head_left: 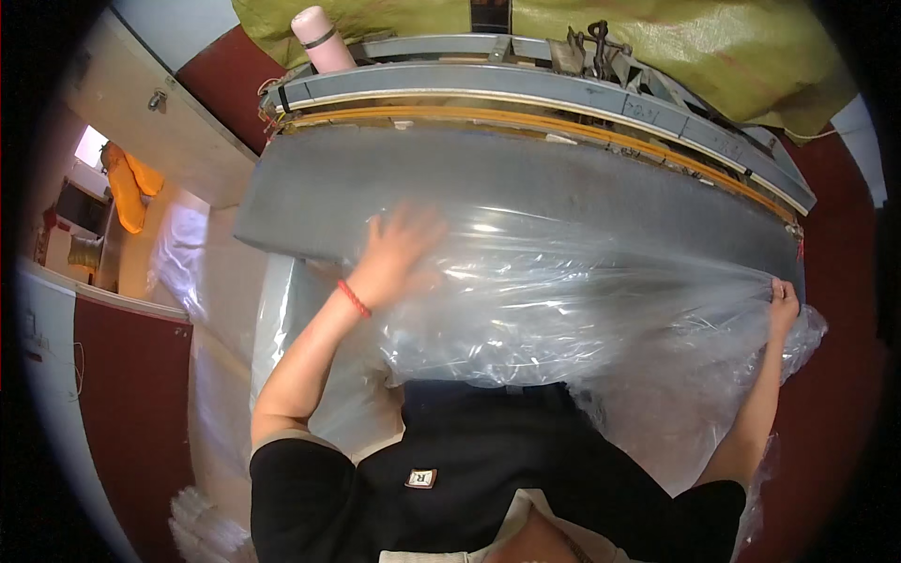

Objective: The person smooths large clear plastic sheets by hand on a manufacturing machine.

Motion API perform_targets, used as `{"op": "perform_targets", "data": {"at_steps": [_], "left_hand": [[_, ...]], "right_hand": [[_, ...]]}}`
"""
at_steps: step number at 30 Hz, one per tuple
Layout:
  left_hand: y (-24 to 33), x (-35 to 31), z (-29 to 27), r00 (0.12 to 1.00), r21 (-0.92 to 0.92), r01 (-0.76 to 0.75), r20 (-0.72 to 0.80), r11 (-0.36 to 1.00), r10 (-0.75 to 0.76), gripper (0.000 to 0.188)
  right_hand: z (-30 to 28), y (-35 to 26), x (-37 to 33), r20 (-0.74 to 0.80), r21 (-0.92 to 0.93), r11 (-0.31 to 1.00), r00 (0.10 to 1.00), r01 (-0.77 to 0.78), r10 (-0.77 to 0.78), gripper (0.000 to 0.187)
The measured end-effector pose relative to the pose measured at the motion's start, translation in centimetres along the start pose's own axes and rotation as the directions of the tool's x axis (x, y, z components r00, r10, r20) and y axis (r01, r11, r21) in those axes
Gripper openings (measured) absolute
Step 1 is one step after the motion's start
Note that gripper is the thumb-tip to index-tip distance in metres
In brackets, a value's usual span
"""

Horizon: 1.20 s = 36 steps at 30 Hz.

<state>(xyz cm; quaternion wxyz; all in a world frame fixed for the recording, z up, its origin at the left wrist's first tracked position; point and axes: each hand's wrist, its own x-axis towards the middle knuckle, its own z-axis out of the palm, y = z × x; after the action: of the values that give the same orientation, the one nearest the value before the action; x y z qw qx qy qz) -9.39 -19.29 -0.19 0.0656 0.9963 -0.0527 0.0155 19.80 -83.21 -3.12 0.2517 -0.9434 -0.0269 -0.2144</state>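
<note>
"What's closest to your camera?"

"The black shirt (488, 450), filling the bottom of my feed. Beyond it I see the grey worktop (507, 169), then clear film (526, 319) over its near side, wrinkled and draping down toward the shirt."

"And further back?"

"A metal frame (450, 79) along the worktop's far edge, with a pink bottle (322, 42) by its left end."

"The hands?"

"My view of the left hand (404, 246) is blurred: fingers spread, released, over the film's left part. I can't tell whether they touch it. The right hand (785, 302) pinches the film at the worktop's right end. Smallest, a red bracelet (354, 298) circles the left wrist."
</note>
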Motion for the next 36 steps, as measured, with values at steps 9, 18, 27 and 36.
{"op": "perform_targets", "data": {"at_steps": [9,18,27,36], "left_hand": [[-10.1,-3.6,-1.2,0.770,-0.519,0.305,-0.360,0.799,-0.528,0.038],[3.3,-6.9,-1.2,0.940,-0.331,0.077,-0.291,0.941,-0.179,0.073],[-1.1,-3.4,-3.5,0.552,-0.911,0.100,-0.285,0.401,-0.783,0.018],[-1.6,-3.9,-1.1,0.576,-0.961,0.275,0.165,0.000,-0.801,0.032]], "right_hand": [[0.4,2.0,0.6,-0.052,-0.142,0.990,0.998,-0.025,0.018,0.029],[0.6,2.7,0.9,-0.031,-0.151,0.988,0.999,-0.041,0.036,0.030],[0.6,2.7,0.5,-0.071,-0.155,0.986,0.996,-0.061,0.050,0.030],[0.7,3.9,1.0,-0.029,-0.118,0.992,0.999,-0.047,0.044,0.031]]}}
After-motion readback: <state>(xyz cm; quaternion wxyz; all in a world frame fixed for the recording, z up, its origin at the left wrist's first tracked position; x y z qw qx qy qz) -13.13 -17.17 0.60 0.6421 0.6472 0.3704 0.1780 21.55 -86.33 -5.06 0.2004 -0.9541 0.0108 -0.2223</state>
